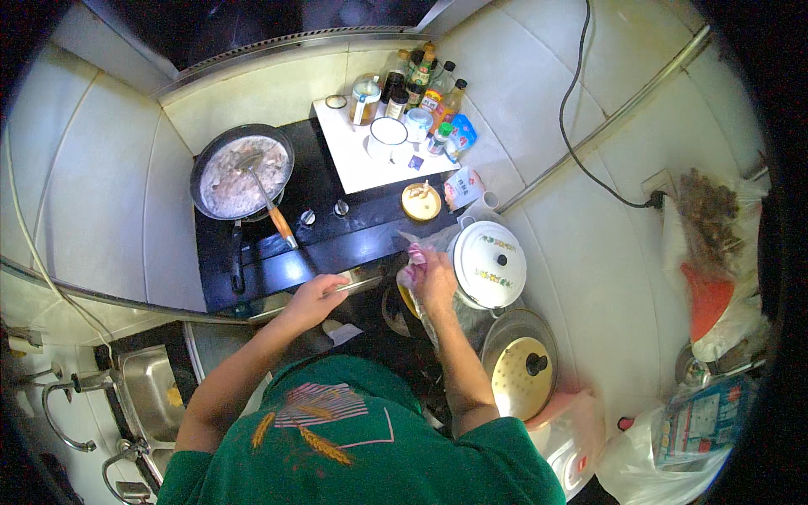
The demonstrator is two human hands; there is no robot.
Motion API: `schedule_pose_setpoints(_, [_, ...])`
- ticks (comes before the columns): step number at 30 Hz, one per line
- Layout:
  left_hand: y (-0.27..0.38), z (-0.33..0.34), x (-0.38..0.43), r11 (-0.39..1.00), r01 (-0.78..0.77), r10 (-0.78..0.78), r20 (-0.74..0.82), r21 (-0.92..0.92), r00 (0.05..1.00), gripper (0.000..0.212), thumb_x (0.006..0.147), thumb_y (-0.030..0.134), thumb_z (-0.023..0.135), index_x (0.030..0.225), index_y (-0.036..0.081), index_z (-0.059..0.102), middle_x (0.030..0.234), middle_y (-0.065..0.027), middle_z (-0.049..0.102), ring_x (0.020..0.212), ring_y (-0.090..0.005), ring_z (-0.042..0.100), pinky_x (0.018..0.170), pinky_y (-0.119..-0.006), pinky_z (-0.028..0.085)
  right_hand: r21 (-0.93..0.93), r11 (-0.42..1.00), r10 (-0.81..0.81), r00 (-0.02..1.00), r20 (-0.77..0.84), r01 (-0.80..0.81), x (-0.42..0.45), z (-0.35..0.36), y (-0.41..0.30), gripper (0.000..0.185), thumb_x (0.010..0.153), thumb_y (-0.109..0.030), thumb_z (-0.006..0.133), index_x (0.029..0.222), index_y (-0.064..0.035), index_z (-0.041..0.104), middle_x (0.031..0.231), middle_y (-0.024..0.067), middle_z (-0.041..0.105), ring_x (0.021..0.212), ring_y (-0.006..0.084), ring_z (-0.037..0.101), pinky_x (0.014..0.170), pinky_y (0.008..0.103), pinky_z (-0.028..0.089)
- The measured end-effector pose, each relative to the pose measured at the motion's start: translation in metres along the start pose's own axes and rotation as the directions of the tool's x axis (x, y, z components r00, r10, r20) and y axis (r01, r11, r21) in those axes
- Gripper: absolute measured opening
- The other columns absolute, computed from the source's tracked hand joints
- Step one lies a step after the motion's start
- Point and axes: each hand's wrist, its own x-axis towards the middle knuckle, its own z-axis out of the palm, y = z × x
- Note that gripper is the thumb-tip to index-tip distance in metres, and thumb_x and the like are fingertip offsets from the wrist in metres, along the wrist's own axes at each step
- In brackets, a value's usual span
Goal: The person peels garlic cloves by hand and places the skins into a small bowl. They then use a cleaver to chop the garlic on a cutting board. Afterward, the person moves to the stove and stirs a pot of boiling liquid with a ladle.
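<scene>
My left hand [317,299] is at the front of the black counter, its fingertips by a metal-edged strip [363,284] below the hob. Whether they grip the strip is hard to see. My right hand [437,282] is closed on a crumpled pink-and-white cloth [413,260], close to the left side of a white enamel pot [464,278]. A flower-patterned lid [490,255] with a black knob covers that pot. On the hob's left, a black wok [197,183] holds pale, frothy food [230,183]; a wooden-handled spatula [278,221] leans in it.
Bottles [435,88], jars and a white enamel mug [386,136] crowd a white board [347,170]. A yellow dish [421,202] sits near the board. Pot lids [521,372] stand at my right, above a pinkish plastic container [562,435]. A steel sink [148,391] is at left.
</scene>
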Motion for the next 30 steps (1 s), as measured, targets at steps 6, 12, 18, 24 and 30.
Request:
schedule_pose_setpoints(6, [0.008,-0.010,-0.011,0.997,0.040,-0.033,0.104,-0.064,0.994,0.028,0.088,0.015,0.059,0.114,0.004,0.060,0.101,-0.0064,0.065,0.093,-0.0135,0.060,0.083,-0.028,0.047,-0.340,0.931,0.128,0.991,-0.046,-0.136,0.030,0.063,0.071,0.040,0.084,-0.023,0.058,0.123,-0.0222,0.052,0.111,0.0164,0.049,0.100,0.0362,0.053,0.076,0.0454,0.049])
schedule_pose_setpoints(12, [0.008,-0.017,-0.027,0.994,0.056,-0.045,0.124,-0.089,0.991,0.025,0.090,0.013,0.057,0.112,0.002,0.060,0.105,-0.0065,0.064,0.098,-0.0141,0.059,0.088,-0.028,0.046,-0.306,0.918,0.295,0.949,0.108,-0.251,0.032,0.092,0.076,0.085,0.077,-0.027,0.067,0.145,-0.0245,0.017,0.131,0.0231,0.036,0.098,0.0422,0.054,0.079,0.0486,0.049])
schedule_pose_setpoints(18, [0.003,-0.022,-0.033,0.986,0.053,-0.038,0.094,-0.161,0.995,0.027,0.091,0.012,0.056,0.115,0.002,0.057,0.106,-0.0068,0.064,0.096,-0.0133,0.058,0.086,-0.026,0.045,-0.487,0.870,0.015,0.992,-0.125,-0.075,0.014,0.069,0.048,0.073,0.076,-0.026,0.065,0.141,-0.0205,0.031,0.144,0.0197,0.028,0.103,0.0418,0.051,0.081,0.0513,0.046])
schedule_pose_setpoints(24, [0.009,-0.018,-0.025,0.976,0.078,-0.050,0.142,-0.202,0.989,0.027,0.091,0.011,0.056,0.116,0.002,0.057,0.106,-0.0080,0.064,0.098,-0.0136,0.058,0.087,-0.026,0.045,-0.183,0.964,0.194,0.981,-0.019,-0.195,0.012,0.113,0.101,0.065,0.079,-0.018,0.057,0.136,0.0009,0.032,0.133,0.0236,0.040,0.114,0.0428,0.044,0.098,0.0457,0.036])
schedule_pose_setpoints(30, [0.002,-0.017,-0.031,0.963,0.115,-0.074,0.171,-0.244,0.983,0.027,0.091,0.012,0.055,0.116,0.001,0.056,0.108,-0.0087,0.063,0.098,-0.0147,0.059,0.088,-0.027,0.045,-0.152,0.984,0.111,0.989,0.095,-0.096,0.012,0.088,0.086,0.070,0.079,-0.020,0.060,0.138,-0.0017,0.027,0.136,0.0232,0.037,0.118,0.0422,0.041,0.100,0.0461,0.035])
